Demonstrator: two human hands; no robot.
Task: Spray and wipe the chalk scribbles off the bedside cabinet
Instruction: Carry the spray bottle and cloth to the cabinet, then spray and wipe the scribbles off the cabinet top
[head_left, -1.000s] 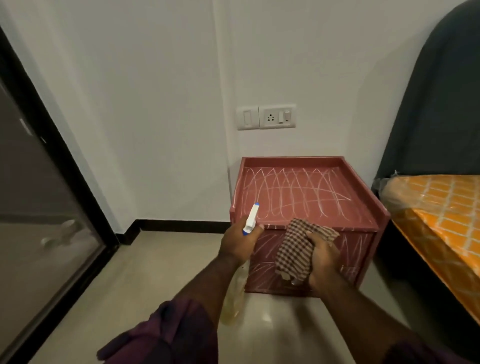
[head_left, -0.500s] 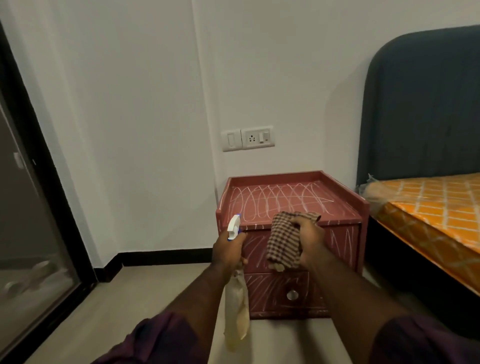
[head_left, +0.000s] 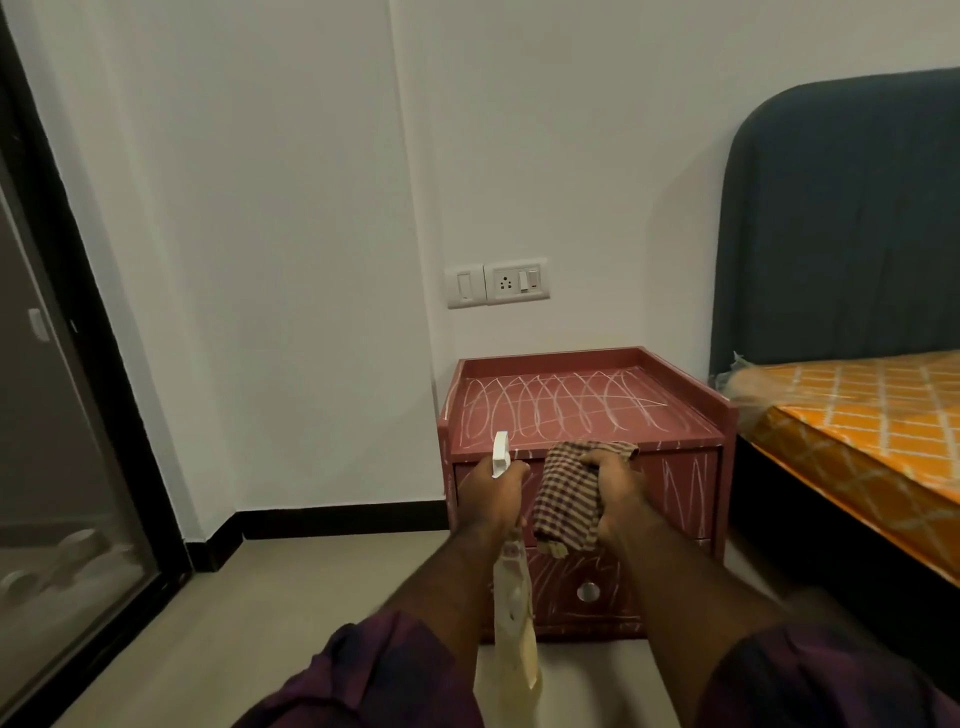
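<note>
**Both grips loaded in front of the chalked cabinet**

On my feed the left grip (head_left: 493, 499) is clenched round the neck of the spray bottle (head_left: 514, 639). The white spray head sticks up above the fist and the pale bottle body hangs below it. The right grip (head_left: 621, 501) is grasping a bunched checked cloth (head_left: 566, 501), which hangs down between the two grips. The grips sit just beside each other at the same height.

The bedside cabinet (head_left: 680, 488) stands on the floor (head_left: 260, 623) straight ahead of both grips, back against the wall. Chalk scribbles (head_left: 561, 410) cover its raised-rim top, just beyond and above the grips. More chalk lines mark the upper drawer front to the right of the right grip. The lower drawer beneath the grips is also chalked, around a silver knob (head_left: 588, 591). I cannot tell whether the cloth touches the cabinet's front edge.

To the right of the right grip there is an orange patterned mattress (head_left: 857, 415), with a dark headboard (head_left: 841, 223) behind it. A switch and socket plate (head_left: 498, 283) sits on the wall above the grips. A glass door (head_left: 62, 467) stands well off to the left of the left grip. Purple sleeves (head_left: 374, 680) show at the bottom of the view.
</note>
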